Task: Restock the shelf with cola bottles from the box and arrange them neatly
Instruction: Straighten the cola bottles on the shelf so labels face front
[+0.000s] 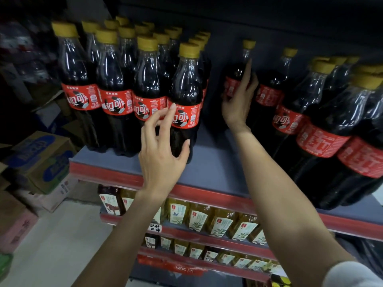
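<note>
Cola bottles with yellow caps and red labels stand on the grey shelf (207, 162). A dense group (116, 79) fills the left part. My left hand (159, 154) is at that group's front right bottle (187, 88), with the thumb and index fingertip touching it and the fingers loosely spread. My right hand (238, 100) reaches deep into the gap in the middle and grips a single bottle (245, 54) near the back wall. More bottles (323, 121) stand to the right, the front ones larger.
A red price rail (207, 193) edges the shelf. Lower shelves hold yellow-green tea bottles (219, 222). Stacked cardboard boxes (39, 160) sit on the floor at the left. Bare shelf surface lies between the two cola groups.
</note>
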Motion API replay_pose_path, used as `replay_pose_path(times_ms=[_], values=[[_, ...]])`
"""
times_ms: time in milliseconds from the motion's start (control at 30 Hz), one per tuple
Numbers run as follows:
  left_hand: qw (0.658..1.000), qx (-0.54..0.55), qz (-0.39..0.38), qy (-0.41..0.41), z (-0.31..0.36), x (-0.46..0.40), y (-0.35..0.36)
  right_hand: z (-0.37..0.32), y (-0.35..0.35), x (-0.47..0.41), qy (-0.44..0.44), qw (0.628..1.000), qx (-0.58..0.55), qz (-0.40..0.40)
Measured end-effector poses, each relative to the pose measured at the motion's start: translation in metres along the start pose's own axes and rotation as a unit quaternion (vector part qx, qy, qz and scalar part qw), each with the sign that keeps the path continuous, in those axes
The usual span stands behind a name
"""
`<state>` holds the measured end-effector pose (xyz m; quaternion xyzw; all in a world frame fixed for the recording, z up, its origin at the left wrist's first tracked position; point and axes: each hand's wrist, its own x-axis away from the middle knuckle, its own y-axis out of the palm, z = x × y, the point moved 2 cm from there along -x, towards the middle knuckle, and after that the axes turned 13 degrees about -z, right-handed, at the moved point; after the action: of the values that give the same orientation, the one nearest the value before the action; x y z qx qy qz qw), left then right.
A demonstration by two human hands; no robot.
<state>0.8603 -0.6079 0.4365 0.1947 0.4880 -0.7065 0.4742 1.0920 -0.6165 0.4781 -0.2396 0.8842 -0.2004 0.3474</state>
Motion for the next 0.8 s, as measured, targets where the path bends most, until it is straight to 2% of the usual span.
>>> replay_pose_path(times_ms=[100,200,267,367,467,600,800], values=[[1.000,0.005,-0.002,-0.005,-0.001,0.000,0.001,0.003,-0.006,0.003,-0.042,0.990,-0.115,-0.065],[1.000,0.009,-0.003,-0.006,-0.001,0.000,0.001,0.004,-0.009,0.001,-0.046,0.984,-0.125,-0.115],[1.000,0.012,-0.004,-0.007,-0.002,0.000,0.001,0.001,-0.009,0.001,-0.019,0.984,-0.111,-0.136],[1.000,0.015,-0.004,-0.006,-0.002,0.001,0.001,-0.003,-0.006,0.006,0.052,0.994,-0.011,-0.097],[1.000,0.015,-0.003,-0.005,-0.002,0.001,0.001,-0.006,-0.002,0.015,0.108,0.986,0.110,-0.060],[1.000,0.012,-0.004,-0.006,-0.001,0.000,0.001,-0.010,0.004,0.021,0.070,0.987,0.127,-0.063],[1.000,0.003,-0.010,-0.001,-0.001,0.000,-0.002,-0.010,0.015,0.010,0.079,0.987,0.115,-0.073]])
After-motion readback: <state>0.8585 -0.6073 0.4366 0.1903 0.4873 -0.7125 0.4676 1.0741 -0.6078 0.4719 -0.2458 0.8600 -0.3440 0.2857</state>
